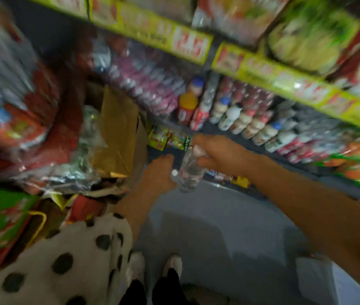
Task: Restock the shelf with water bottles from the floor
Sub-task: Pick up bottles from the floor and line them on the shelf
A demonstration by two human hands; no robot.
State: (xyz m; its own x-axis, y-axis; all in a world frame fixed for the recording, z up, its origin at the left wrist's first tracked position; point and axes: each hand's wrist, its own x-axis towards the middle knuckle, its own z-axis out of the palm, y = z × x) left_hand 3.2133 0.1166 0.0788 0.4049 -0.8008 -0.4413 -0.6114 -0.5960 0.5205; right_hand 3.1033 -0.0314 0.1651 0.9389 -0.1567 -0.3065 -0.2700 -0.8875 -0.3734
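The whole view is motion-blurred. My right hand (pixel 213 154) grips a clear water bottle (pixel 189 172) near its white-capped top, and the bottle hangs down over the grey floor. My left hand (pixel 159 172) is just left of that bottle; a second white cap (pixel 174 172) shows at its fingers, so it seems to hold another bottle, mostly hidden. The shelf (pixel 240 139) with rows of drink bottles (pixel 247 119) lies just beyond both hands.
An open cardboard box (pixel 117 130) and plastic-wrapped packs (pixel 49 137) crowd the left side. Snack packets (pixel 168 139) line a lower shelf. Green-edged upper shelves (pixel 284 84) carry boxed goods. Grey floor (pixel 218 227) and my shoes (pixel 172 265) are below.
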